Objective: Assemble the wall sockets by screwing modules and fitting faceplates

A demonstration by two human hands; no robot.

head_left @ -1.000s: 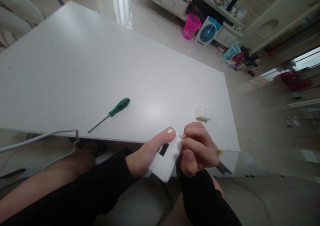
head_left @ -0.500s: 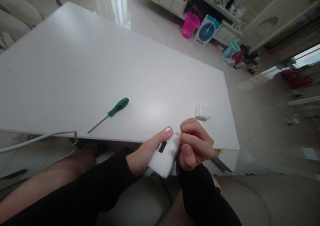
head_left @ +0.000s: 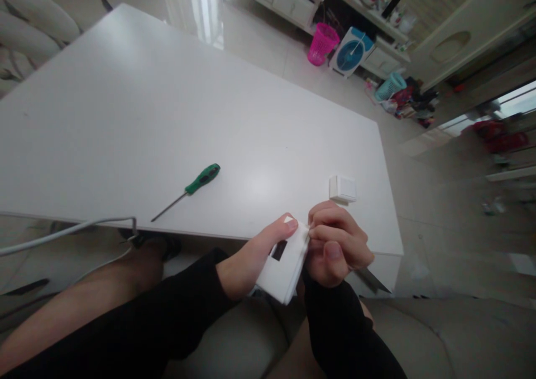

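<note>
My left hand (head_left: 262, 252) is closed round a flat white rectangular casing (head_left: 278, 278) with a dark rectangular opening in its face; the thumb presses near its upper end. The casing is tilted, just off the table's near edge. My right hand (head_left: 337, 245) has its fingers curled in against the casing's upper right edge, the fingertips partly hidden there. On the table beyond the right hand lies a small white block (head_left: 343, 189). A screwdriver (head_left: 203, 178) with a green and black handle rests to the left, its metal tip toward the near edge.
The white table (head_left: 167, 100) stretches away to the upper left. A grey cable (head_left: 84, 224) runs along its near edge at the left. Across the floor stand a pink basket (head_left: 323, 44), a blue and white fan (head_left: 350, 52) and a light blue basket (head_left: 391, 86).
The whole view has shifted slightly. The casing tilts a little differently, and my right hand's fingers stay at its edge. The screwdriver and small block have not moved on the table.
</note>
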